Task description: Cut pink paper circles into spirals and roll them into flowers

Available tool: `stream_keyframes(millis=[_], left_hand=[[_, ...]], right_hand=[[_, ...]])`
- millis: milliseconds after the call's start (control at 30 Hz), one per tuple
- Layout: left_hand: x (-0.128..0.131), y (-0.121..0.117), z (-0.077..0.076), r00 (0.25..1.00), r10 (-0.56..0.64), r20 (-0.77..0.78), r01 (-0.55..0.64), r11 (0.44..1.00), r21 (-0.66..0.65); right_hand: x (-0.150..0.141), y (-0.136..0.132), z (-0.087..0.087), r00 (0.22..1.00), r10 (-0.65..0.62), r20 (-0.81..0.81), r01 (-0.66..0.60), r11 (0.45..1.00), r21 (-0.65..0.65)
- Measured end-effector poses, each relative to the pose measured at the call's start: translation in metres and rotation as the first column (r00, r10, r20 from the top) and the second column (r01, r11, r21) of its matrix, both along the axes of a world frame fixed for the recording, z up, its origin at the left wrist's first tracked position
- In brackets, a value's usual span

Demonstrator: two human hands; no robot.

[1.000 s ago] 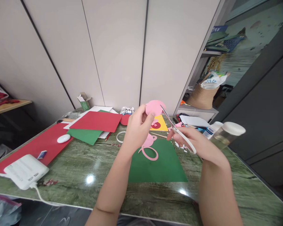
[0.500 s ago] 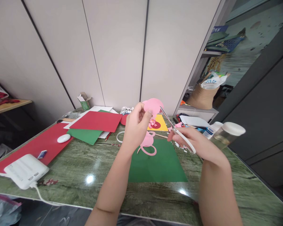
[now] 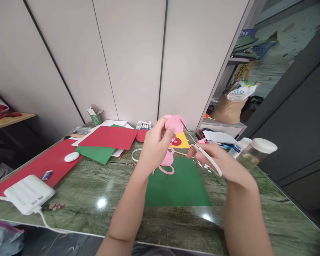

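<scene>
Pinched in my left hand (image 3: 158,140) is a piece of pink paper (image 3: 176,123) with rounded edges, held up above the table. My right hand (image 3: 213,154) grips white-handled scissors (image 3: 209,158), fingers wrapped about the loops. The blades point up and left, with their tips at the right edge of the paper. Below, a curled pink paper strip (image 3: 167,171) hangs over a green sheet (image 3: 178,188); my left hand hides where its upper end goes. Behind the paper, a yellow sheet (image 3: 185,141) bears a dark red circle and small pink pieces.
Red sheets (image 3: 109,137) and a green one lie stacked at left, near a white mouse (image 3: 72,156) and a white power bank (image 3: 29,193) with a cable. A lidded clear jar (image 3: 256,153) stands right of my right hand. White scraps (image 3: 205,166) lie beside the green sheet.
My left hand has turned and shifted the pink paper slightly, and a second rounded edge shows behind it. The hanging strip has moved up and left. The scissors stay at the paper's right edge.
</scene>
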State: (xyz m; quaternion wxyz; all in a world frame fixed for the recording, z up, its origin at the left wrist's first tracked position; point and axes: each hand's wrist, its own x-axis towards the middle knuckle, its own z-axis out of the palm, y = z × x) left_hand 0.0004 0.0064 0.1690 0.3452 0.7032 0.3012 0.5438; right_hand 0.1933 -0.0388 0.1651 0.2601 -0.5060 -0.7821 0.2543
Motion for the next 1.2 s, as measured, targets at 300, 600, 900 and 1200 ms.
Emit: stream_keyframes(millis=[300, 600, 900, 1200], left_hand=[[0.0014, 0.0003, -0.0002, 0.999, 0.040, 0.011, -0.040, 0.999, 0.004], [0.0030, 0.0026, -0.0026, 0.997, 0.053, 0.058, -0.053, 0.999, -0.004], [0.0035, 0.0052, -0.0031, 0.991, 0.071, 0.112, -0.072, 0.997, 0.005], [0.0069, 0.0057, -0.0039, 0.993, 0.032, 0.111, -0.030, 0.999, -0.020]], right_hand=[[0.0003, -0.0004, -0.0003, 1.000, 0.011, -0.027, -0.012, 1.000, -0.022], [0.0007, -0.0003, -0.0012, 0.999, -0.006, -0.045, 0.005, 1.000, -0.023], [-0.0013, -0.0016, 0.0003, 0.999, -0.013, -0.029, 0.012, 0.999, -0.037], [0.0000, -0.0008, -0.0002, 1.000, -0.016, -0.023, 0.016, 1.000, -0.020]])
